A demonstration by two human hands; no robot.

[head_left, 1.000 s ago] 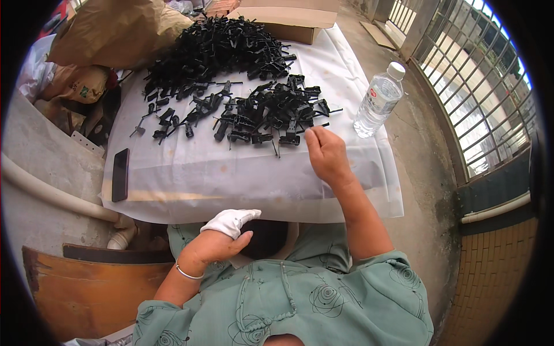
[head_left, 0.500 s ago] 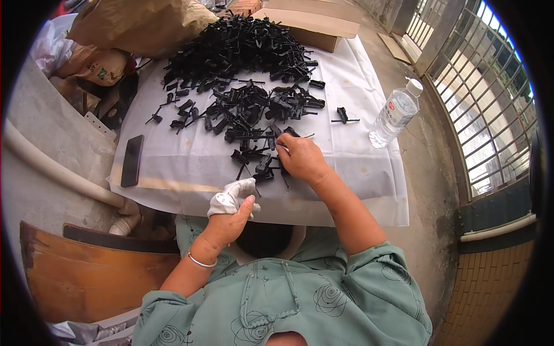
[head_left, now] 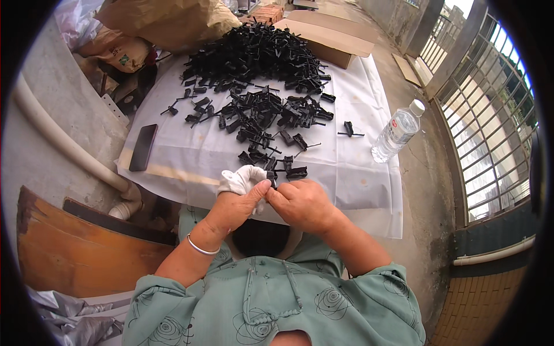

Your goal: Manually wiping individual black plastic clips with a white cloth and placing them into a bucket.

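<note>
At the near edge of the table, my left hand [head_left: 236, 199] and my right hand [head_left: 304, 203] meet with fingers closed. A small black plastic part [head_left: 272, 177] is pinched between them, its lower end hidden by my fingertips. A white glove [head_left: 242, 179] covers the fingers of my left hand, while the thumb is bare. Just beyond my hands lie several loose black parts [head_left: 296, 172] with thin rods. They trail back to a small heap [head_left: 254, 112] and a large pile [head_left: 254, 57] of similar parts.
A phone [head_left: 143, 147] lies at the table's left. On the right stand a clear water bottle [head_left: 397, 131] and a lone black part [head_left: 350, 129]. Behind are a cardboard box [head_left: 329, 37] and brown paper bags [head_left: 167, 23]. A dark round opening with a pale rim shows below the table edge.
My right hand has drawn back from the loose parts to meet my left hand, bringing a black part. My left hand has moved slightly forward and right. The whole view has shifted a little.
</note>
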